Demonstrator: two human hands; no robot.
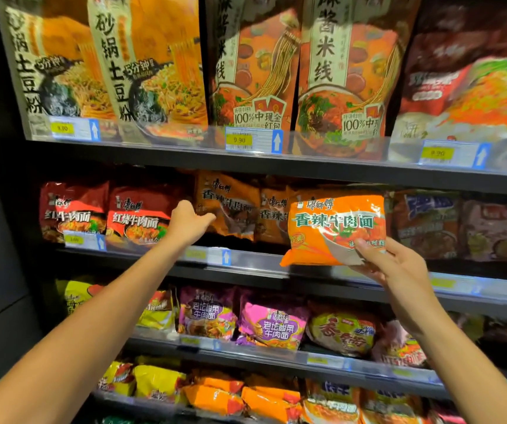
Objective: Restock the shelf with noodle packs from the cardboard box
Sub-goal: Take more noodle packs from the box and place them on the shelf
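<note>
My right hand (390, 261) grips an orange noodle pack (335, 228) by its lower right corner and holds it upright in front of the second shelf (264, 267). My left hand (188, 223) reaches into that shelf and touches the left edge of a matching orange pack (231, 206) standing there; whether it grips the pack is unclear. More orange packs (272, 214) stand behind it. The cardboard box is out of view.
Red noodle packs (137, 214) fill the left of the second shelf, darker packs (460, 224) the right. Tall noodle bags (255, 71) line the top shelf with price tags (253, 140). Purple (272, 324) and yellow packs (159, 382) sit on lower shelves.
</note>
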